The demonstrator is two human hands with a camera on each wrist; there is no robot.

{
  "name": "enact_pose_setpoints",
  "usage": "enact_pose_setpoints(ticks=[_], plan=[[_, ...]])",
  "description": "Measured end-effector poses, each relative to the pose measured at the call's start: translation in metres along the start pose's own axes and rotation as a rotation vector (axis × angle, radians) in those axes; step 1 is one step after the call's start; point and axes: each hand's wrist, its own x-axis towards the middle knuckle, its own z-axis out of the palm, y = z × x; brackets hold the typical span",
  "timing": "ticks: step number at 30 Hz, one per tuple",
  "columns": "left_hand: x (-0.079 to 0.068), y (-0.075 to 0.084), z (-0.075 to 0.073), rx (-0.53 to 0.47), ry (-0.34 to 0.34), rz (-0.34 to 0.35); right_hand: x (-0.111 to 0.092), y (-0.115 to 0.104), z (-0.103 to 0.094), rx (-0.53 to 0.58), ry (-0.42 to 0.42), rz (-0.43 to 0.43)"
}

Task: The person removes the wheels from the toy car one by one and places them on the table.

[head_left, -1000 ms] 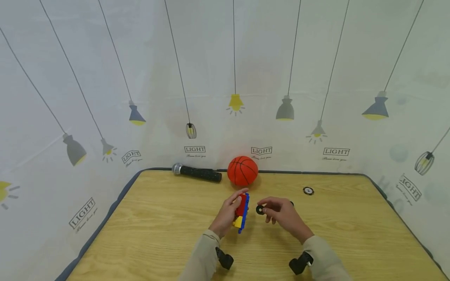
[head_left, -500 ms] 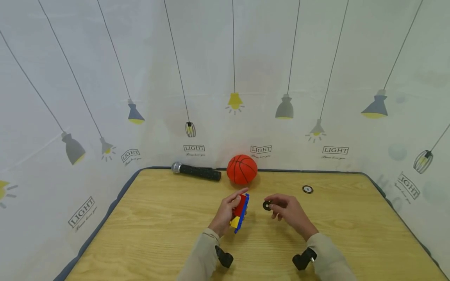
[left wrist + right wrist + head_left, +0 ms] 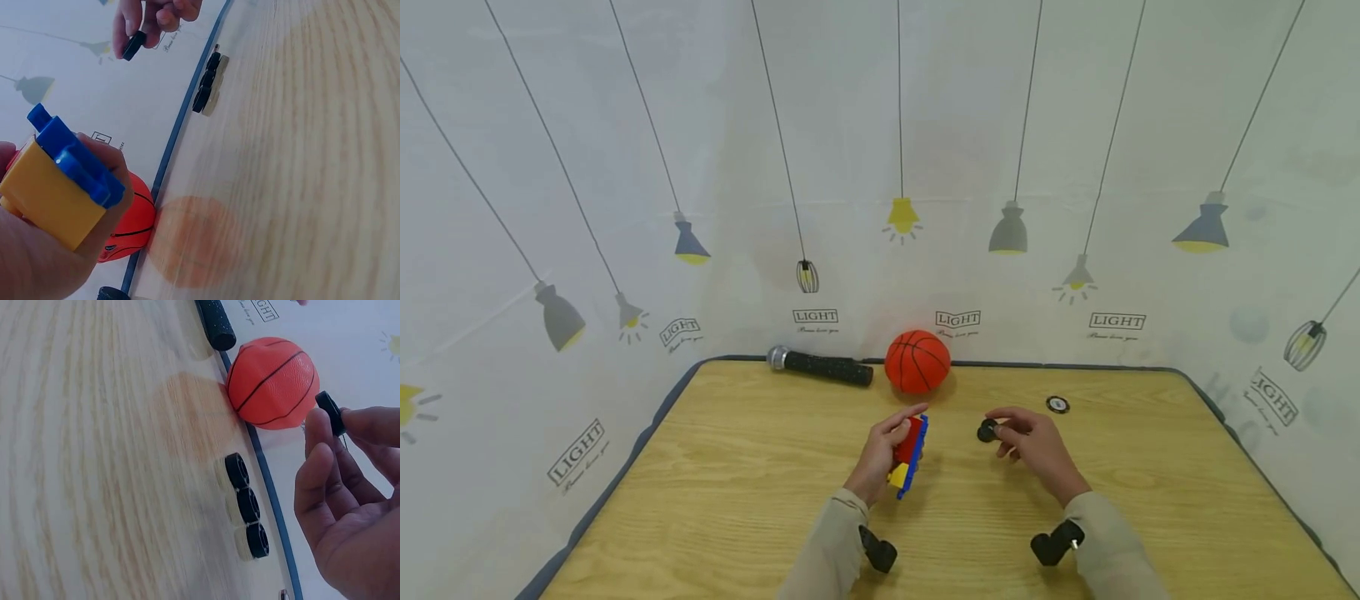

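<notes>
My left hand [image 3: 880,454] grips a small toy block car [image 3: 907,454] with red, yellow and blue parts. Seen from the left wrist, its yellow block [image 3: 53,194] and blue piece [image 3: 78,156] face the camera, while the palm and fingers cover the red part. Off to the right, my right hand [image 3: 1033,442] pinches a small black toy wheel [image 3: 987,430] between thumb and fingers. That wheel [image 3: 331,414] appears nearly edge-on in the right wrist view. Three more black wheels [image 3: 249,505] stand in a row on the table there; the right hand hides them in the head view.
A red toy basketball [image 3: 917,362] sits at the table's back edge. Left of it lies a black microphone [image 3: 823,367] with a silver head. A round black-and-white chip [image 3: 1057,405] lies at the back right of the wooden table [image 3: 715,500]. A lamp-printed curtain surrounds the table.
My right hand has drawn away to the right with the wheel, opening a wider gap from the car. The left hand stays nearly in place, the car slightly more tilted.
</notes>
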Motion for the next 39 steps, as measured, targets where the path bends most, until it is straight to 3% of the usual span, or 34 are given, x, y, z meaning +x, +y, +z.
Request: enact_pose_setpoints(ticks=[7, 16, 24, 33, 39], plan=[[0.0, -0.002, 0.0, -0.012, -0.001, -0.011, 0.003, 0.007, -0.013, 0.013, 0.063, 0.058], [-0.001, 0.001, -0.001, 0.012, -0.04, -0.004, 0.006, 0.013, -0.026, -0.016, 0.102, 0.062], [-0.003, 0.001, -0.005, -0.035, -0.025, -0.02, 0.011, 0.024, -0.041, -0.043, 0.159, 0.073], [-0.004, 0.0, -0.008, -0.056, -0.019, -0.03, 0.019, 0.033, -0.049, -0.029, 0.193, 0.177], [-0.004, -0.006, -0.009, -0.063, -0.048, 0.0, 0.022, 0.042, -0.051, -0.097, 0.187, 0.219]])
